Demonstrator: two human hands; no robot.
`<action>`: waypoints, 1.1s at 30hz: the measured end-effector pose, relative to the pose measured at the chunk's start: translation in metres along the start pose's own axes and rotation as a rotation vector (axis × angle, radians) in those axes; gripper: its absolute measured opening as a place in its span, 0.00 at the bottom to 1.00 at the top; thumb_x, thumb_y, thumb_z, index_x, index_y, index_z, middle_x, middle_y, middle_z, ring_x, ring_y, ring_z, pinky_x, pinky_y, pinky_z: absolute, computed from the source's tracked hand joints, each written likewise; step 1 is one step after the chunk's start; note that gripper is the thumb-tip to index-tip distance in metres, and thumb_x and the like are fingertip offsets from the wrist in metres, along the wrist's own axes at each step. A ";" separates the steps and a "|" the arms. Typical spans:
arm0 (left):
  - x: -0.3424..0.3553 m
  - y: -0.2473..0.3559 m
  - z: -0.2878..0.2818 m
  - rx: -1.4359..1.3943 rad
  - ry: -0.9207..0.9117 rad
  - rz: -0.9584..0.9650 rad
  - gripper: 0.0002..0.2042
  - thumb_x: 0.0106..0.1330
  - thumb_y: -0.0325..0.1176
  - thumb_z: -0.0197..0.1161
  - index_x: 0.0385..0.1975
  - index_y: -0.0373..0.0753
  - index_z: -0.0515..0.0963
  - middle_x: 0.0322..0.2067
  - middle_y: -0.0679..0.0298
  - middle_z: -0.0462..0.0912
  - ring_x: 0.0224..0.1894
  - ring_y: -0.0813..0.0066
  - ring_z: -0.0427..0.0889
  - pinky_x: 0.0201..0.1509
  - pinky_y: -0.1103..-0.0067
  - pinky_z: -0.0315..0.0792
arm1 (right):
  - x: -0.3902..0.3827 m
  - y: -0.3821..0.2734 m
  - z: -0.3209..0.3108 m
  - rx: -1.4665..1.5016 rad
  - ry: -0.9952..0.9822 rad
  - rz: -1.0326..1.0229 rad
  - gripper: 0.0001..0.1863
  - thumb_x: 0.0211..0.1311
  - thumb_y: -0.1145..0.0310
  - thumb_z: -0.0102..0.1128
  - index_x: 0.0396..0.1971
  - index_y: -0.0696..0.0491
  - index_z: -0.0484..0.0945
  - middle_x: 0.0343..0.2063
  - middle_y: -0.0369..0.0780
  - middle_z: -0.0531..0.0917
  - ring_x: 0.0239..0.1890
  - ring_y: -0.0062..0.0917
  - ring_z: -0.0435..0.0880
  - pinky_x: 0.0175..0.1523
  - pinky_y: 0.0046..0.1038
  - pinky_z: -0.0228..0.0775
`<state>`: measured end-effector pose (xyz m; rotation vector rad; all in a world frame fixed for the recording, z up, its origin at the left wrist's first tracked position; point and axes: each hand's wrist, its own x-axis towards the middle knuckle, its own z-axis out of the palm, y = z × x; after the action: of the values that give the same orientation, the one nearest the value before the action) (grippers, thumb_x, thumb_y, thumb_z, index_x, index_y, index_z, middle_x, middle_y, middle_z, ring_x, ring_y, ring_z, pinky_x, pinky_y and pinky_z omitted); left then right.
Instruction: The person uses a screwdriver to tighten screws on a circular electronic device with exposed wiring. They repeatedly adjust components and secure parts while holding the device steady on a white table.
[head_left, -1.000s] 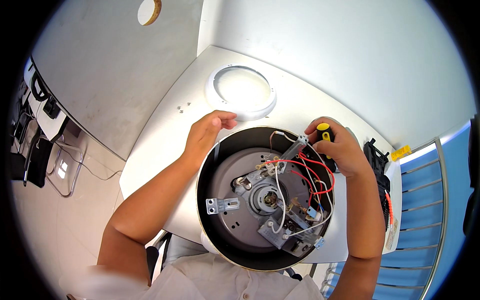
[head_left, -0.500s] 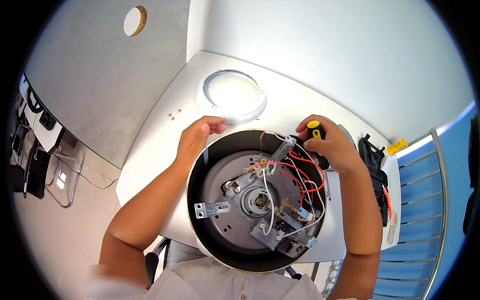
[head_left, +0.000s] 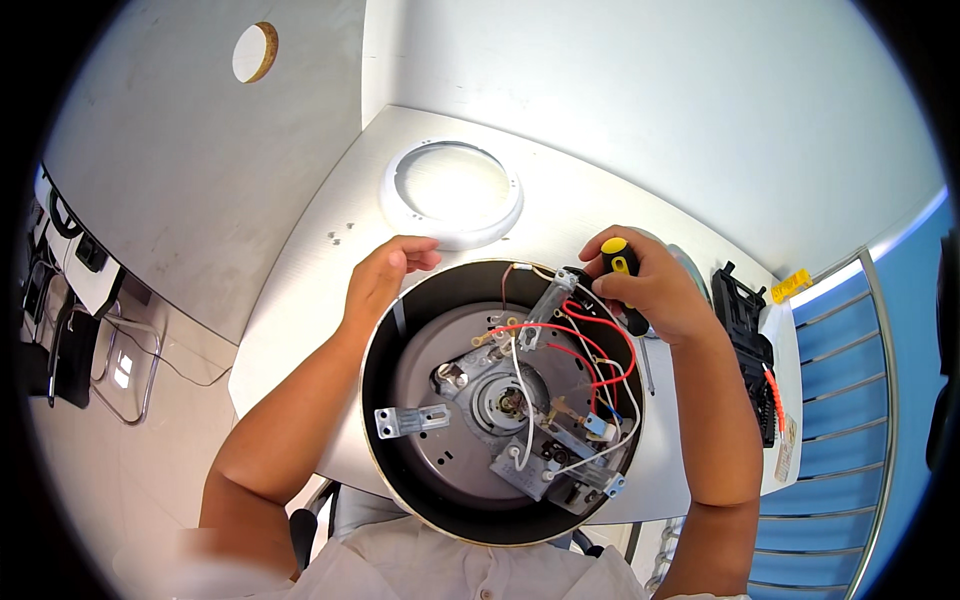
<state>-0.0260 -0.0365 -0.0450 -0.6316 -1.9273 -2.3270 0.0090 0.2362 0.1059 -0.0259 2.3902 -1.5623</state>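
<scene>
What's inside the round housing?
Round housing: red wires, white wires, metal brackets, a central hub, a metal plate. Brackets cover parts of the plate; what's beneath it is hidden.

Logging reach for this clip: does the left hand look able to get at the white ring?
Probably yes: the left hand seems empty, close to the near edge of the white ring, with nothing visible between them.

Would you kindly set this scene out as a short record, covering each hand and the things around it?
left hand: beside the far-left rim of a round, dark-walled metal housing; holding nothing, contact unclear
right hand: holds a yellow-and-black screwdriver near the far-right rim
inside housing: red wires, white wires, silver metal bracket
beyond housing: white ring-shaped part on a white table
far right: black plastic tool case
</scene>
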 end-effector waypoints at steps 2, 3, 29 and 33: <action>0.000 -0.001 0.000 0.004 0.002 -0.006 0.28 0.68 0.53 0.39 0.45 0.30 0.72 0.38 0.57 0.78 0.43 0.72 0.75 0.53 0.76 0.65 | -0.001 0.000 0.000 -0.034 0.000 0.000 0.14 0.45 0.78 0.57 0.36 0.56 0.73 0.27 0.38 0.77 0.23 0.15 0.74 0.25 0.16 0.65; 0.000 -0.001 0.001 -0.001 0.003 -0.010 0.28 0.68 0.53 0.39 0.45 0.30 0.72 0.38 0.57 0.78 0.43 0.72 0.75 0.53 0.76 0.65 | -0.001 0.000 0.000 -0.050 -0.001 0.000 0.14 0.45 0.78 0.57 0.36 0.56 0.73 0.28 0.38 0.77 0.23 0.15 0.74 0.25 0.15 0.65; -0.001 -0.007 -0.003 -0.042 -0.005 -0.001 0.29 0.68 0.54 0.40 0.45 0.29 0.72 0.38 0.58 0.77 0.44 0.72 0.74 0.53 0.77 0.65 | -0.059 -0.021 -0.013 0.037 0.478 -0.367 0.16 0.45 0.79 0.53 0.38 0.56 0.71 0.30 0.41 0.80 0.18 0.16 0.70 0.25 0.16 0.65; 0.002 -0.009 0.000 -0.057 -0.012 -0.014 0.29 0.67 0.55 0.40 0.45 0.30 0.72 0.38 0.58 0.77 0.44 0.72 0.74 0.53 0.76 0.64 | -0.126 -0.024 -0.016 0.186 0.600 -0.803 0.22 0.46 0.70 0.59 0.43 0.60 0.68 0.28 0.44 0.78 0.16 0.18 0.69 0.23 0.17 0.63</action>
<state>-0.0300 -0.0339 -0.0528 -0.6402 -1.8826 -2.3996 0.1225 0.2617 0.1620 -0.6342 2.8535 -2.4199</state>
